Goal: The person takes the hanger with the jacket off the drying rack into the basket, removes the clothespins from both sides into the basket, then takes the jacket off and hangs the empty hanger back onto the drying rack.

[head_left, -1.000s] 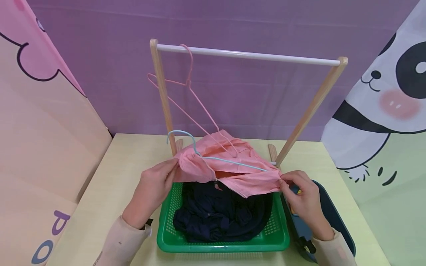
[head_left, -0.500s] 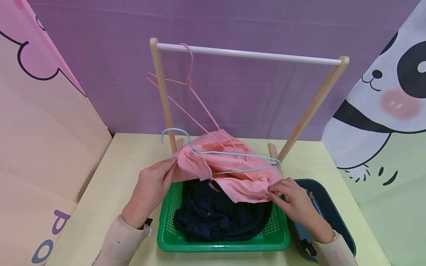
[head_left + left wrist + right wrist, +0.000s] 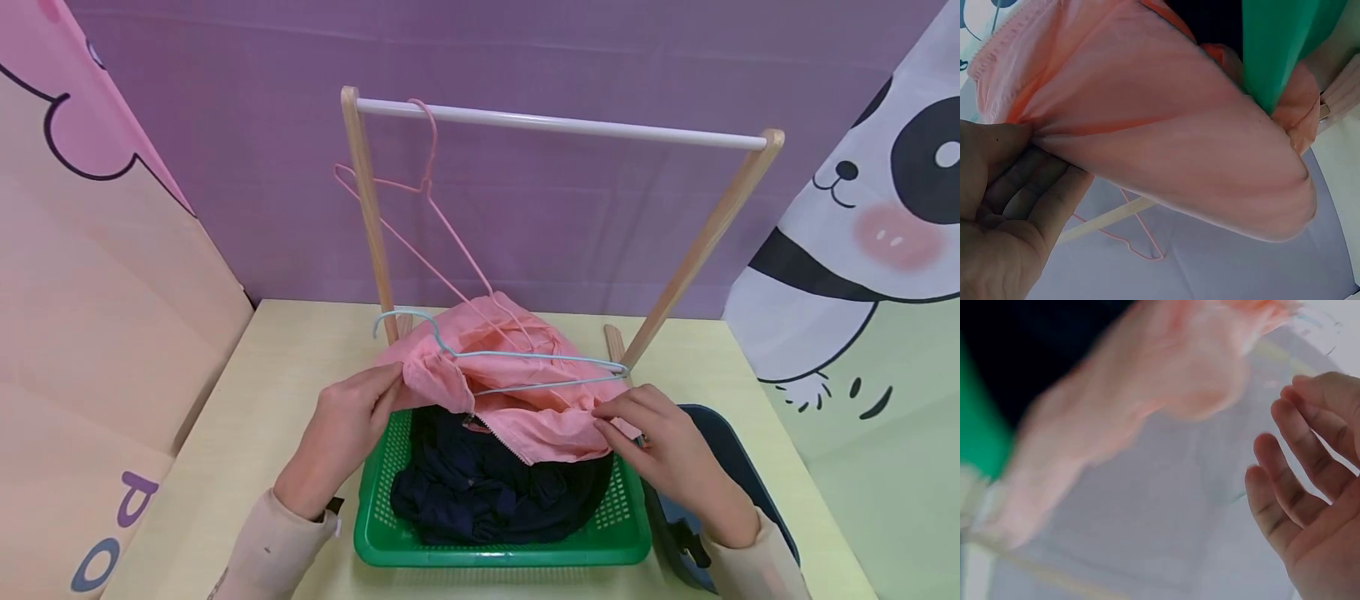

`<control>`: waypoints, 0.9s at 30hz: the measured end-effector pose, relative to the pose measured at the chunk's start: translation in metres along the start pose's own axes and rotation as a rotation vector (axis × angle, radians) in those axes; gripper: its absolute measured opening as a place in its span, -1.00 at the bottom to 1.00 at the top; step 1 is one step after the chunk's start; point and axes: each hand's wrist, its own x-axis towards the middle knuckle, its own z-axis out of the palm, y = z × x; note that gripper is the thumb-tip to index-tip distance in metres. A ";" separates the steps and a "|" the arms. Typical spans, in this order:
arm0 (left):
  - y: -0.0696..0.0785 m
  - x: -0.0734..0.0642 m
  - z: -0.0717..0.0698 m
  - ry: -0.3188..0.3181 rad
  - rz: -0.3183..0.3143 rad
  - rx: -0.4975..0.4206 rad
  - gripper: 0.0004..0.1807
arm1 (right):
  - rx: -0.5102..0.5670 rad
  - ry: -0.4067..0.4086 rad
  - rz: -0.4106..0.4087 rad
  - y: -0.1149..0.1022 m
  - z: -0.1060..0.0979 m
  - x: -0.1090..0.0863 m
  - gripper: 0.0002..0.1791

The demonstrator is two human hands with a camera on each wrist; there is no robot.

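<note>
A pink zip jacket is spread over the back of the green basket, its zipper edge facing me. My left hand pinches the jacket's left side; thumb and fingertips gather the cloth in the left wrist view. A light blue hanger lies across the jacket, hook to the left. Its right end is exposed, while its left part is hidden under the cloth. Beside the jacket's right edge is my right hand. The right wrist view shows its fingers slightly bent, apart from the cloth.
Dark navy clothing fills the basket. Behind it stands a wooden rack with a white bar. A pink hanger hangs from the bar and reaches down over the jacket. A dark blue bin is on the right.
The right hand has moved left along the jacket and let go of its right edge. The hanger's right end, covered earlier, has come out of the cloth. The left hand keeps its pinch.
</note>
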 end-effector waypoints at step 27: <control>0.007 -0.003 0.004 -0.066 0.060 0.008 -0.72 | -0.223 -0.065 -0.239 -0.055 0.056 0.122 -0.85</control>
